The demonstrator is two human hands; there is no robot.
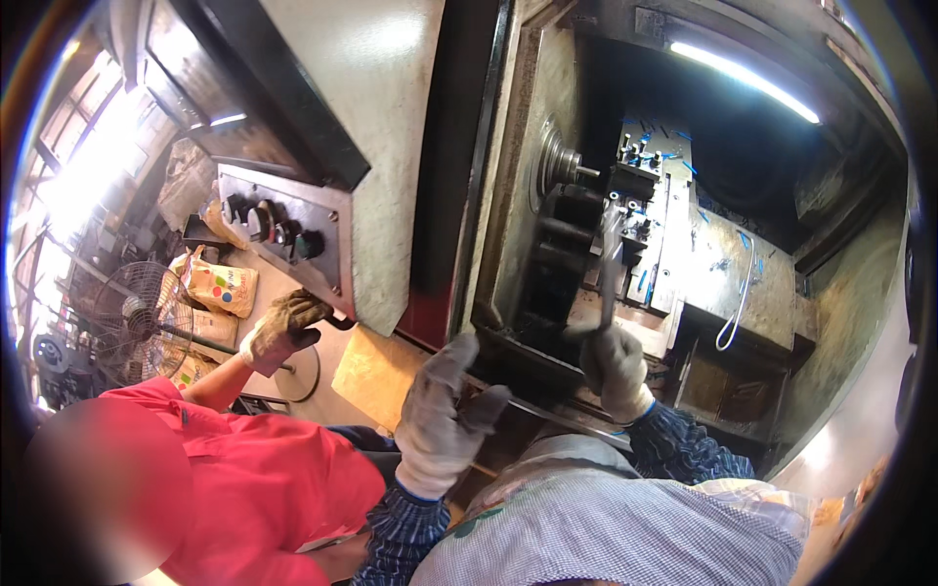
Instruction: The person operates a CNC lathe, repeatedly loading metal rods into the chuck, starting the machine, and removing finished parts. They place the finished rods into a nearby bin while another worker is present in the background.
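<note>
My right hand [614,366], in a pale work glove, is closed around a long grey wrench [610,278] smeared by motion. The wrench's upper end reaches the bolts of the tool block [633,210] inside a lathe; whether it sits on a bolt I cannot tell. To its left is the round spindle chuck [559,164] with a short metal pin sticking out. My left hand [445,415], also gloved, hangs with fingers apart in front of the machine's opening, holding nothing.
A co-worker in a red shirt [264,479] stands at my left, a gloved hand [285,332] just below the control panel [283,234]. A fan [137,313] and printed sacks [220,285] stand behind. Blue shavings and a white loop [738,303] lie on the machine bed.
</note>
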